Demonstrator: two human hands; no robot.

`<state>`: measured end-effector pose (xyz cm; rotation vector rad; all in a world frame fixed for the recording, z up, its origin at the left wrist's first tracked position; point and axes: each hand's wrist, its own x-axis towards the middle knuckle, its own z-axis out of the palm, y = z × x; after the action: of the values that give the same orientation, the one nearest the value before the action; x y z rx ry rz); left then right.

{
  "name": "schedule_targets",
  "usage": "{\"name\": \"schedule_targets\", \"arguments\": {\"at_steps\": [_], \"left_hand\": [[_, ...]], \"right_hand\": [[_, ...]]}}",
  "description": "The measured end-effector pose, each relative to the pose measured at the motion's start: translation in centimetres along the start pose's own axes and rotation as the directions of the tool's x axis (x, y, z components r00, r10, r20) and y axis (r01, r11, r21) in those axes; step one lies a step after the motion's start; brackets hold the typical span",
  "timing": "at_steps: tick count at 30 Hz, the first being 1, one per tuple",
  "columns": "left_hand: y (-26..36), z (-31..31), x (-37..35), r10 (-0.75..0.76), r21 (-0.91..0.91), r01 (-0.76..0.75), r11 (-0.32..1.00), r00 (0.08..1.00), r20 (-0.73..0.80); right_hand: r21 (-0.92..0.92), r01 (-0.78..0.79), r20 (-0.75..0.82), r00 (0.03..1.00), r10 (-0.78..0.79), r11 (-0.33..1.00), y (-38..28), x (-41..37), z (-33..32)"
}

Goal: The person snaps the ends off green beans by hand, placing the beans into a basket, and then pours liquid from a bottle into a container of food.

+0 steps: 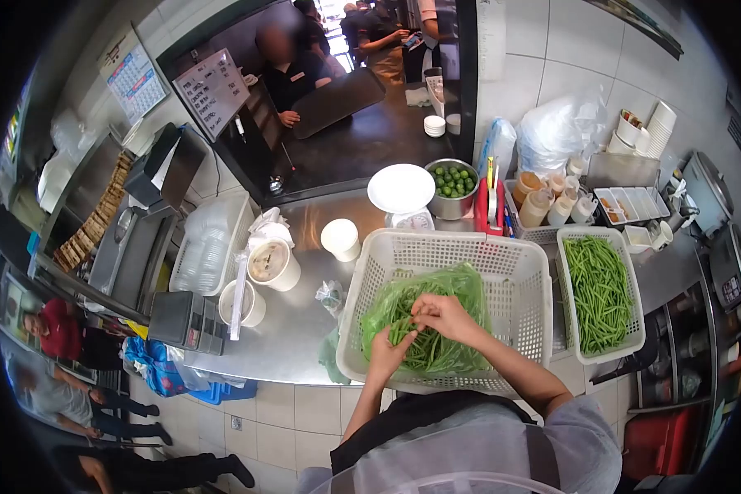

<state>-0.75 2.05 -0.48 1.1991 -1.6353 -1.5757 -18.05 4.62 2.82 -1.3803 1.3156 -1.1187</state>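
A large white perforated basket stands on the counter in front of me. Inside it lies an opened green plastic bag with loose green beans. Over the bag, my left hand is closed around a few green beans. My right hand meets it from the right, its fingertips pinched together at the end of a bean; exactly what they grip is partly hidden. To the right, a narrower white basket is full of green beans.
On the steel counter stand white tubs, a bowl of green citrus fruits, a white plate and sauce bottles. Beyond the pass-through window, a person holds a dark tray. Several people stand at the left.
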Motion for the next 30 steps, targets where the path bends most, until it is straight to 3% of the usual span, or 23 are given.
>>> {"name": "schedule_targets", "arguments": {"at_steps": [2, 4, 5, 7, 8, 9, 12, 14, 15, 16, 18, 19, 20, 21, 22, 23, 24, 26, 27, 28, 30], "left_hand": [[-0.9, 0.4, 0.5, 0.112, 0.093, -0.106, 0.99, 0.992, -0.059], [-0.3, 0.7, 0.4, 0.17, 0.183, -0.15, 0.972, 0.98, -0.099], [-0.1, 0.6, 0.1, 0.284, 0.274, -0.245, 0.93, 0.952, -0.11], [0.7, 0.3, 0.3, 0.525, 0.448, -0.433, 0.782, 0.846, -0.097], [1.7, 0.2, 0.0, 0.433, 0.409, -0.363, 0.837, 0.897, -0.092], [2.2, 0.1, -0.1, 0.46, 0.445, -0.383, 0.809, 0.884, -0.076], [2.1, -0.3, -0.3, 0.528, 0.511, -0.439, 0.739, 0.849, -0.035], [0.8, -0.5, 0.2, 0.559, 0.508, -0.474, 0.719, 0.829, -0.018], [0.5, -0.5, 0.2, 0.456, 0.426, -0.395, 0.814, 0.889, -0.046], [0.1, -0.4, 0.2, 0.342, 0.34, -0.303, 0.89, 0.938, -0.061], [0.6, -0.3, -0.1, 0.029, 0.091, -0.03, 0.995, 1.0, 0.011], [1.1, -0.1, -0.5, 0.021, 0.023, -0.022, 0.999, 1.0, 0.021], [1.5, 0.1, -0.8, 0.015, -0.046, -0.014, 0.999, 0.999, 0.028], [1.6, 0.3, -1.0, 0.01, -0.116, -0.006, 0.993, 0.999, 0.036], [1.5, 0.3, -0.9, 0.02, -0.128, -0.02, 0.992, 1.0, -0.004], [1.1, 0.2, -0.7, 0.036, -0.099, -0.041, 0.994, 0.998, -0.049], [0.6, 0.0, -0.5, 0.057, -0.069, -0.063, 0.996, 0.994, -0.094], [0.3, -0.5, -0.1, 0.103, -0.059, -0.113, 0.992, 0.983, -0.15], [0.4, -0.5, 0.0, 0.106, -0.078, -0.12, 0.99, 0.98, -0.169], [0.6, -0.5, 0.1, 0.104, -0.096, -0.124, 0.988, 0.977, -0.188], [0.8, -0.7, 0.1, 0.096, -0.081, -0.118, 0.99, 0.968, -0.231]], "right_hand": [[0.152, 0.023, -0.012, 1.0, -0.021, 0.988, 0.0, 0.0, 0.2], [0.039, 0.056, -0.041, 0.998, -0.054, 0.998, -0.7, -0.2, -0.1], [-0.018, 0.066, -0.054, 0.996, -0.067, 0.998, -1.1, -0.6, -0.3], [-0.326, 0.157, -0.05, 0.982, -0.182, 0.932, -1.4, -0.9, -0.8], [-0.455, 0.192, -0.013, 0.975, -0.222, 0.87, -1.1, -1.1, -1.1], [-0.574, 0.225, 0.03, 0.967, -0.255, 0.788, -0.9, -1.2, -1.2], [-0.677, 0.171, -0.058, 0.957, -0.284, 0.716, -0.2, -1.6, -0.9], [-0.45, 0.159, -0.041, 0.979, -0.198, 0.879, -0.1, -1.2, -1.1], [-0.321, 0.14, -0.026, 0.987, -0.156, 0.937, 0.0, -0.9, -1.1], [-0.016, 0.077, 0.004, 0.997, -0.077, 0.997, 0.6, -0.6, -0.8], [0.37, -0.01, -0.033, 0.999, 0.024, 0.929, 0.7, 0.2, -0.2], [0.546, -0.044, -0.039, 0.996, 0.078, 0.837, 0.7, 0.6, 0.0], [0.534, -0.047, -0.076, 0.992, 0.103, 0.844, 1.6, 1.1, -0.1], [0.203, -0.054, -0.084, 0.994, 0.073, 0.978, 2.2, 1.2, -0.5], [-0.153, -0.053, -0.077, 0.996, 0.042, 0.987, 2.6, 1.3, -0.9], [-0.489, -0.042, -0.057, 0.998, 0.016, 0.871, 3.1, 1.1, -1.0], [-0.569, -0.12, -0.029, 0.992, 0.126, 0.814, 3.1, 0.8, -0.6], [-0.134, -0.191, 0.087, 0.975, 0.204, 0.972, 2.6, -0.5, 0.7], [0.097, -0.235, 0.154, 0.964, 0.219, 0.967, 2.2, -1.1, 1.2], [0.198, -0.228, 0.191, 0.963, 0.19, 0.953, 2.5, -1.3, 1.8], [0.089, -0.201, 0.134, 0.973, 0.189, 0.975, 2.9, -1.4, 2.0]]}}
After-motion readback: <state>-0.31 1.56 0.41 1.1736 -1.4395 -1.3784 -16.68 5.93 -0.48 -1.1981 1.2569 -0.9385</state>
